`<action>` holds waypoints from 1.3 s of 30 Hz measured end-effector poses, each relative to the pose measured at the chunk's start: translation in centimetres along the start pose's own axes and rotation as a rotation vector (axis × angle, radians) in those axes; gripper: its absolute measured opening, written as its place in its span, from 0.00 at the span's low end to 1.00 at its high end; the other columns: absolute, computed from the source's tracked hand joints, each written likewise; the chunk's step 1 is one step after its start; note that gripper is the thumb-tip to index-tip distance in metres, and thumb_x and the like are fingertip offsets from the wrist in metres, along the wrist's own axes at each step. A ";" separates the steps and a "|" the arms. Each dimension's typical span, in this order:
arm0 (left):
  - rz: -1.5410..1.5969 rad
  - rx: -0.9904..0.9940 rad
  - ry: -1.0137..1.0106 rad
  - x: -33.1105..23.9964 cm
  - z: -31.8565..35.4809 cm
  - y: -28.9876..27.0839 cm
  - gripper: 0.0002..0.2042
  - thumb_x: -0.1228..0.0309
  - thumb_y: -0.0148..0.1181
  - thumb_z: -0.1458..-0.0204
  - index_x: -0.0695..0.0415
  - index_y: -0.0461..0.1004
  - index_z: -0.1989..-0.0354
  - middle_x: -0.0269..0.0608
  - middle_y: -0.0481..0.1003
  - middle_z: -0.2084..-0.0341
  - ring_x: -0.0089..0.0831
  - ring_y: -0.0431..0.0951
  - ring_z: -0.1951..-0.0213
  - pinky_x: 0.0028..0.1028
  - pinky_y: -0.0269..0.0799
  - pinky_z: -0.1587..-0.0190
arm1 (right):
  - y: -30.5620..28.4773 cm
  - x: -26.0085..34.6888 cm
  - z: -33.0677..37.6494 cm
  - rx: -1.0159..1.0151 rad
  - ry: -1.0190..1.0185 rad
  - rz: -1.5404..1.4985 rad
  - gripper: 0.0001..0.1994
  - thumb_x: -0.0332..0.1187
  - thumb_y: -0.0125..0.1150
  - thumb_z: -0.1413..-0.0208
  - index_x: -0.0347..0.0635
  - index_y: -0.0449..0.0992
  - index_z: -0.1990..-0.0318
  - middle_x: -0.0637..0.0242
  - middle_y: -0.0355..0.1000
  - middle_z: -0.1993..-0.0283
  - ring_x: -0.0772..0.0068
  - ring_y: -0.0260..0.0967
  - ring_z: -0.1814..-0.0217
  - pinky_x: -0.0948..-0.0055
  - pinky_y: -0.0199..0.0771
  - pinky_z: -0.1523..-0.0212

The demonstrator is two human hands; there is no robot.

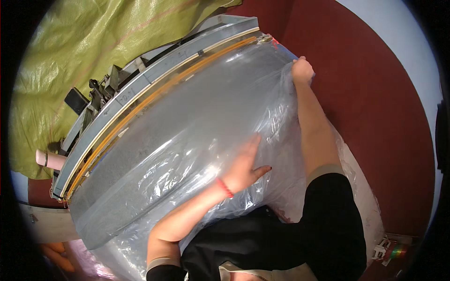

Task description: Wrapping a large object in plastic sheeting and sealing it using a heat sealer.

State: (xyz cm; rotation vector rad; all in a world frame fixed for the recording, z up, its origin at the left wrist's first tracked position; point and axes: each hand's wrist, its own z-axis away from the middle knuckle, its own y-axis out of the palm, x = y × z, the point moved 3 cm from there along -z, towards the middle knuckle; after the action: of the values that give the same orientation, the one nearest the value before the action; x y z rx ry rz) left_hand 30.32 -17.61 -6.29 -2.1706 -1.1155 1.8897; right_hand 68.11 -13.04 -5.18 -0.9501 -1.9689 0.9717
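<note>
Clear plastic film [276, 119] lies over the grey worktop [197, 103]. The right hand [303, 71] is closed on its right edge; the left hand [241, 168], fingers extended, rests against it. Behind run an orange strip [187, 71] and metal rail [136, 89], then yellow-green sheeting [70, 51].

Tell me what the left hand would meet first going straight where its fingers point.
Most likely more of the clear plastic sheet, toward the part near the right hand. Whether the left hand is over or under it is hard to tell.
</note>
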 end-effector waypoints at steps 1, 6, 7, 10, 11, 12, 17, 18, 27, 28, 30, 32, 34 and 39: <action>-0.155 -0.105 -0.027 0.5 -0.1 1.2 0.25 0.69 0.56 0.55 0.59 0.58 0.48 0.40 0.69 0.58 0.25 0.67 0.57 0.22 0.62 0.55 | 0.1 -0.1 -0.1 -0.001 0.009 0.006 0.14 0.42 0.47 0.50 0.39 0.68 0.67 0.54 0.71 0.68 0.53 0.69 0.63 0.59 0.68 0.64; 0.441 0.576 -0.636 1.6 2.1 1.0 0.23 0.69 0.57 0.55 0.59 0.61 0.50 0.38 0.71 0.65 0.23 0.69 0.63 0.19 0.63 0.61 | 0.1 -0.7 -0.3 -0.010 0.030 0.014 0.13 0.41 0.47 0.50 0.39 0.68 0.67 0.54 0.71 0.70 0.54 0.69 0.64 0.60 0.68 0.64; 0.533 0.722 -0.538 1.4 3.0 0.8 0.19 0.69 0.57 0.54 0.60 0.65 0.54 0.37 0.71 0.66 0.21 0.69 0.65 0.19 0.63 0.62 | 0.1 -0.7 -0.3 -0.013 0.031 0.017 0.13 0.41 0.47 0.50 0.39 0.68 0.67 0.54 0.71 0.70 0.54 0.69 0.64 0.60 0.68 0.64; 0.744 0.716 -0.340 -1.6 4.4 -1.6 0.12 0.69 0.55 0.53 0.62 0.70 0.62 0.38 0.72 0.68 0.23 0.69 0.66 0.22 0.64 0.63 | 0.1 -0.5 -0.3 -0.006 0.026 0.008 0.13 0.40 0.47 0.49 0.39 0.68 0.67 0.54 0.71 0.69 0.54 0.69 0.64 0.61 0.68 0.64; 0.857 0.569 -0.240 -3.8 4.3 -2.9 0.10 0.69 0.54 0.52 0.63 0.72 0.66 0.39 0.72 0.68 0.26 0.70 0.66 0.24 0.64 0.62 | 0.1 -0.6 -0.3 0.000 0.025 0.000 0.13 0.40 0.47 0.49 0.39 0.68 0.66 0.54 0.71 0.69 0.54 0.69 0.63 0.61 0.68 0.63; 0.828 0.508 -0.004 -6.9 3.8 -4.1 0.10 0.69 0.51 0.50 0.64 0.72 0.66 0.42 0.72 0.68 0.32 0.70 0.65 0.28 0.64 0.61 | -0.1 -0.8 -0.3 0.000 0.027 0.005 0.13 0.40 0.47 0.49 0.39 0.68 0.66 0.54 0.71 0.69 0.54 0.69 0.63 0.61 0.68 0.63; 0.658 0.911 0.460 -8.9 4.7 -1.8 0.11 0.74 0.45 0.48 0.66 0.69 0.59 0.49 0.66 0.55 0.42 0.60 0.47 0.33 0.59 0.49 | -0.4 -0.4 -0.3 0.038 0.028 -0.011 0.12 0.39 0.49 0.50 0.39 0.68 0.66 0.54 0.71 0.67 0.57 0.69 0.62 0.62 0.68 0.63; 0.737 0.458 0.224 -8.1 2.1 -3.3 0.14 0.72 0.47 0.49 0.64 0.65 0.54 0.48 0.62 0.51 0.39 0.59 0.46 0.33 0.60 0.49 | -0.4 -0.6 -0.3 0.036 0.026 -0.006 0.12 0.39 0.49 0.50 0.39 0.68 0.66 0.54 0.71 0.67 0.57 0.69 0.62 0.62 0.68 0.63; 0.637 0.573 -0.096 -1.8 3.6 -1.3 0.18 0.73 0.52 0.53 0.63 0.64 0.52 0.42 0.73 0.66 0.29 0.73 0.68 0.21 0.67 0.65 | -0.7 0.6 0.2 0.089 0.025 -0.003 0.15 0.43 0.47 0.49 0.40 0.68 0.64 0.55 0.71 0.65 0.55 0.68 0.60 0.60 0.67 0.61; 0.662 0.599 0.026 -3.4 4.4 -4.2 0.19 0.70 0.54 0.54 0.60 0.64 0.52 0.42 0.72 0.65 0.27 0.73 0.67 0.22 0.67 0.64 | -0.5 0.3 -0.1 0.088 0.037 0.035 0.15 0.43 0.46 0.49 0.40 0.68 0.64 0.55 0.71 0.64 0.56 0.68 0.59 0.60 0.68 0.61; 0.915 0.409 -0.105 -6.8 8.3 -10.0 0.19 0.66 0.53 0.53 0.57 0.64 0.52 0.40 0.72 0.64 0.25 0.72 0.66 0.25 0.67 0.64 | -0.8 -0.2 -0.1 0.100 0.044 0.092 0.15 0.43 0.46 0.49 0.41 0.68 0.63 0.56 0.70 0.63 0.56 0.68 0.59 0.60 0.68 0.61; 1.101 0.076 -0.371 -8.4 13.7 -12.6 0.18 0.64 0.51 0.51 0.55 0.64 0.52 0.39 0.72 0.65 0.24 0.72 0.67 0.26 0.68 0.64 | -2.3 1.5 1.1 0.118 0.025 0.066 0.16 0.43 0.45 0.48 0.40 0.69 0.61 0.55 0.70 0.62 0.55 0.68 0.58 0.59 0.68 0.61; 1.103 -0.097 -0.354 -9.0 17.3 -13.8 0.18 0.64 0.51 0.51 0.55 0.64 0.52 0.39 0.72 0.65 0.24 0.72 0.67 0.26 0.68 0.64 | -1.9 2.0 1.3 0.128 0.022 0.064 0.16 0.44 0.45 0.48 0.41 0.68 0.60 0.55 0.70 0.60 0.55 0.67 0.57 0.58 0.67 0.60; 1.123 -0.428 -0.244 -7.2 25.1 -24.7 0.18 0.64 0.50 0.51 0.55 0.63 0.51 0.40 0.72 0.65 0.25 0.72 0.66 0.27 0.68 0.63 | -1.1 0.1 0.4 0.161 0.001 0.056 0.17 0.44 0.43 0.48 0.41 0.67 0.59 0.53 0.68 0.59 0.51 0.64 0.54 0.55 0.64 0.59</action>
State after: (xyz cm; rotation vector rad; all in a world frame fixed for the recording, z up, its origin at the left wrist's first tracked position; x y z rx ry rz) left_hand -3.46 -13.43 5.42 -3.3188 -0.2413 2.4777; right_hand 67.44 -13.58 -4.39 -0.9187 -1.8405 1.1427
